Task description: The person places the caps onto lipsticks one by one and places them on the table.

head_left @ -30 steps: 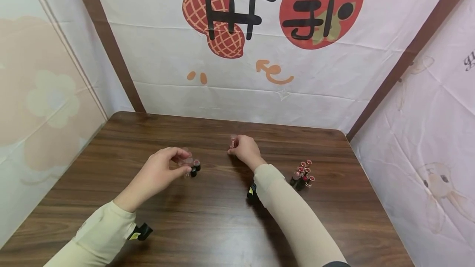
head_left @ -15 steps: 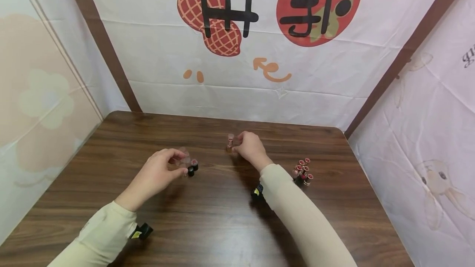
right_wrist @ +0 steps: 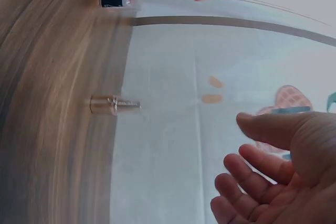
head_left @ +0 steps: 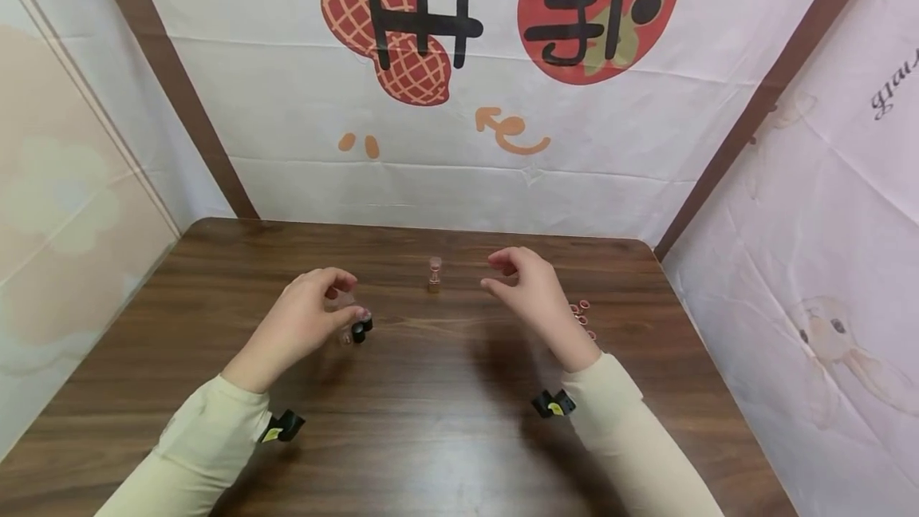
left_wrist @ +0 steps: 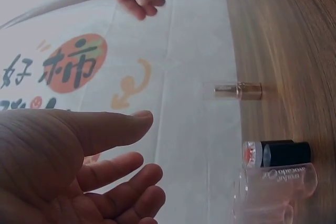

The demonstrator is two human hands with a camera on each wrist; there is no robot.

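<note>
A lipstick tube (head_left: 434, 274) with a rose-gold base and a clear top stands upright by itself near the back of the table. My left hand (head_left: 309, 311) hovers beside a small cluster of tubes to its left, fingers loosely bent and holding nothing. That cluster has dark tubes (left_wrist: 289, 153) and clear pinkish tubes (left_wrist: 278, 182), partly behind the hand in the head view. To the right of the lone tube, my right hand (head_left: 534, 294) is raised with relaxed, parted fingers, apart from it. The right wrist view shows nothing in its grasp.
Several red-topped tubes (head_left: 584, 305) stand to the right, partly hidden by my right hand and wrist. The brown wooden table (head_left: 416, 429) runs back to a printed white cloth wall (head_left: 287, 102). Cloth walls also flank both sides.
My right hand has let go of the lone lipstick tube and drawn away to the right, leaving it upright. My left hand stays near the left cluster. The head view has swung slightly right.
</note>
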